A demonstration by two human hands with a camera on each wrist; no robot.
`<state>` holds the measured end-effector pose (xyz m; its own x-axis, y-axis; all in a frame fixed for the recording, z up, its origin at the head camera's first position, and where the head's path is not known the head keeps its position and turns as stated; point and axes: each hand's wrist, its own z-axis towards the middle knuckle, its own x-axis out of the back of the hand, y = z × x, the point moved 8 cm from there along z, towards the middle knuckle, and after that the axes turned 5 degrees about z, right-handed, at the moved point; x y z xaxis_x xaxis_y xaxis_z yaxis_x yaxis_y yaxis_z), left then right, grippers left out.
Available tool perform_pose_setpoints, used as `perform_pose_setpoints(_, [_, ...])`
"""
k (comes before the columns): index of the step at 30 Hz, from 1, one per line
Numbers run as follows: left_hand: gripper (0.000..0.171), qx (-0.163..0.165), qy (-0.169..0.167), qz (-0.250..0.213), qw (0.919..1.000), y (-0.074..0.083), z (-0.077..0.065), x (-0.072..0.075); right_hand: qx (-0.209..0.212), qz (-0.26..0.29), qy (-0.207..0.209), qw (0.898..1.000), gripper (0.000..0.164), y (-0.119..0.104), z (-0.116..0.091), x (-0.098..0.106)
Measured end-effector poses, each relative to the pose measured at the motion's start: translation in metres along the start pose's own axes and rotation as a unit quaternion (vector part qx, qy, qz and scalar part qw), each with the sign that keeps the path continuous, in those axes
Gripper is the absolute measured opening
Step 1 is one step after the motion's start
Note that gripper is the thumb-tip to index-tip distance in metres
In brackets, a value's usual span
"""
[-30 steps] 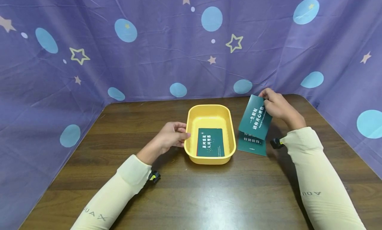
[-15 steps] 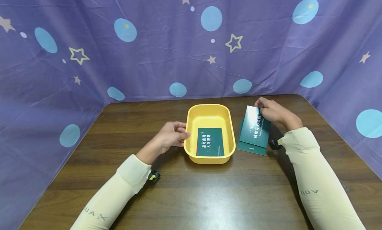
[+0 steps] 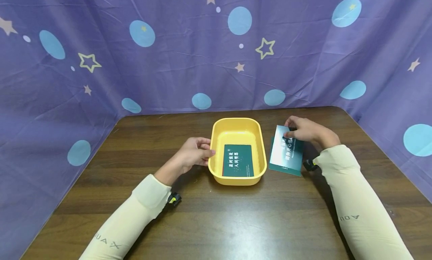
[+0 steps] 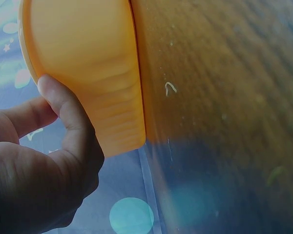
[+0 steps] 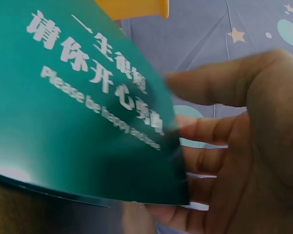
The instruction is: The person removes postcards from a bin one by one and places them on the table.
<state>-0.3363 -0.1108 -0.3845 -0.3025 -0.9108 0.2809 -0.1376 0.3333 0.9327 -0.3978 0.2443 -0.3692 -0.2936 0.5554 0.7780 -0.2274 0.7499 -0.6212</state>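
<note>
A yellow plastic tray (image 3: 236,137) sits at the middle of the table with a green printed card (image 3: 237,168) lying flat inside it. My left hand (image 3: 193,153) pinches the tray's left rim, thumb over the edge; the left wrist view shows the thumb at the rim of the tray wall (image 4: 97,48). To the tray's right, my right hand (image 3: 308,130) pinches a green card with white lettering (image 3: 288,155) by its far right corner. That card is tilted close over another green card (image 3: 285,170) and covers most of it. The right wrist view shows the held card (image 5: 88,141) slightly bent.
A brown wooden table (image 3: 216,218) carries everything. Behind it hangs a purple curtain (image 3: 175,65) with stars and blue dots, meeting the table's far edge.
My right hand has lowered the lettered card toward me and slightly left, bringing it down over the other card. The left hand and the tray have stayed put.
</note>
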Motion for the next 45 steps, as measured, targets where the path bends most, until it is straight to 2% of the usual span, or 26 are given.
perform_pose_setpoints(5, [0.05,-0.001,0.0,-0.002,1.0,0.0,0.0,0.0,0.011,0.012,-0.034,0.999,0.052,-0.002,0.0,-0.008])
perform_pose_setpoints(11, [0.05,-0.001,0.0,-0.004,1.0,0.0,0.0,0.0,0.001,0.021,-0.039,0.999,0.053,-0.002,0.002,-0.014])
perform_pose_setpoints(18, [0.05,0.002,0.0,-0.006,1.0,0.0,0.0,-0.001,-0.003,-0.007,-0.043,0.999,0.055,0.0,0.003,-0.016])
perform_pose_setpoints(28, [0.05,-0.001,0.0,-0.004,1.0,0.0,0.0,0.0,0.011,-0.034,-0.056,0.998,0.051,-0.002,0.007,-0.025])
perform_pose_setpoints(37, [0.05,-0.001,0.0,-0.005,1.0,-0.001,0.0,0.0,-0.012,-0.025,-0.066,0.997,0.042,0.002,0.008,-0.029])
perform_pose_setpoints(45, [0.05,0.0,-0.001,0.0,1.0,-0.001,0.001,0.0,-0.011,-0.028,-0.068,0.997,0.041,0.002,0.008,-0.029])
